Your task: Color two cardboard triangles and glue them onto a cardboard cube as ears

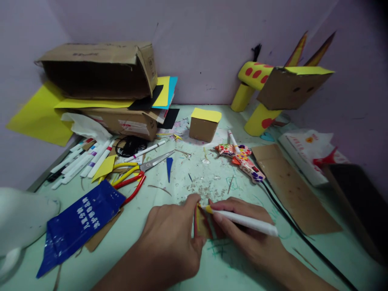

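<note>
My left hand (pixel 169 232) is closed around the edge of a small cardboard piece (pixel 202 226), which shows yellow marks and red edges. Pinched in my right hand (pixel 254 238) is a white marker pen (pixel 247 221) with a yellow front end. Its tip is at the top of the cardboard piece, near my left thumb and finger; whether it touches is hard to see. Part of the cardboard is hidden by both hands. Just beyond them, brown crumbs (pixel 203 188) are scattered on the table.
A glue gun (pixel 247 163) with a black cord lies to the right, near a cardboard sheet (pixel 295 190). Behind stand a small yellow-topped box (pixel 203 127) and a spotted cardboard animal (pixel 291 91). Scissors (pixel 151 162), a blue packet (pixel 83 222), markers (pixel 98 157) and cardboard boxes (pixel 121 121) occupy the left.
</note>
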Demonstrator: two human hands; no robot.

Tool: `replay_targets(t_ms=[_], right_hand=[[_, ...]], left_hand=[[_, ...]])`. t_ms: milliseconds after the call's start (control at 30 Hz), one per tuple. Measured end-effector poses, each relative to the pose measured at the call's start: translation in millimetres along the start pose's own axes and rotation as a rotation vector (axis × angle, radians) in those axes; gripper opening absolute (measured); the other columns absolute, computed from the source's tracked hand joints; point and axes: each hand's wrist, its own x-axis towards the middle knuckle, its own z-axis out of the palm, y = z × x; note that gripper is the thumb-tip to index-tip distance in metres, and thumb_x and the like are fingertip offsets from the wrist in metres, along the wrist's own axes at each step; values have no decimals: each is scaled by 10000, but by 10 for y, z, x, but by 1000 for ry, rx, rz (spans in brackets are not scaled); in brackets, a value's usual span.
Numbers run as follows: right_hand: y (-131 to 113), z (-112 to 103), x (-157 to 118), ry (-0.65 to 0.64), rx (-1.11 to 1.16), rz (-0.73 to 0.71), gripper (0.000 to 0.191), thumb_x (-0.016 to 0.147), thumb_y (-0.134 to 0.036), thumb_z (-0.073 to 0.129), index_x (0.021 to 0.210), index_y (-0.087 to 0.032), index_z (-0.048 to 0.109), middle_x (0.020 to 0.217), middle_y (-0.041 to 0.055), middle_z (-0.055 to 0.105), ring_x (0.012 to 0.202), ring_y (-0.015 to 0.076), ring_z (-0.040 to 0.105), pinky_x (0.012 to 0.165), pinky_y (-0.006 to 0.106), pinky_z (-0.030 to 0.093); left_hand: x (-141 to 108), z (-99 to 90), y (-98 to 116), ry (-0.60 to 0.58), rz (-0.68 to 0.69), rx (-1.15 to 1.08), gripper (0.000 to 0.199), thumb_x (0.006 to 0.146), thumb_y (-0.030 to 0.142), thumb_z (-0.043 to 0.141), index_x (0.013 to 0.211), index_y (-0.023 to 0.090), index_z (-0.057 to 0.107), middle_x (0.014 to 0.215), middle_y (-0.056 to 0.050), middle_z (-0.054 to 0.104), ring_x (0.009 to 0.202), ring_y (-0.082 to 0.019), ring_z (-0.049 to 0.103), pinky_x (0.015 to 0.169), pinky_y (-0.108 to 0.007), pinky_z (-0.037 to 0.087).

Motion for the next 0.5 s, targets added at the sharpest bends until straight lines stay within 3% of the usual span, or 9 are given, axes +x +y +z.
replay_targets(t_ms=[133, 333, 500], right_hand=[[2, 4, 5, -10, -28, -45, 148, 841, -216, 572, 881, -160, 703, 690, 37, 684, 581, 147, 621, 533, 238, 484], [14, -24, -28, -99, -5, 22, 199, 821, -264, 551, 740, -167, 704, 576, 27, 671, 479, 148, 593, 444, 240, 431], [15, -11, -14, -49, 12, 15, 167, 831, -249, 571, 799, -163, 710, 626, 34, 679, 523, 147, 604, 471, 236, 453]], left_hand=[[-9, -46, 26, -35, 2, -6, 541, 755, 343, 488, 1280, 235, 408, 878, -94, 708, 811, -343, 664, 691, -455, 478], [-5, -80, 36, -32, -5, -13, 542, 753, 327, 490, 1282, 243, 407, 821, -65, 708, 764, -308, 668, 664, -396, 471], [-18, -109, 41, -69, -11, -18, 538, 770, 335, 467, 1295, 232, 410, 852, -91, 706, 793, -356, 661, 685, -478, 478]])
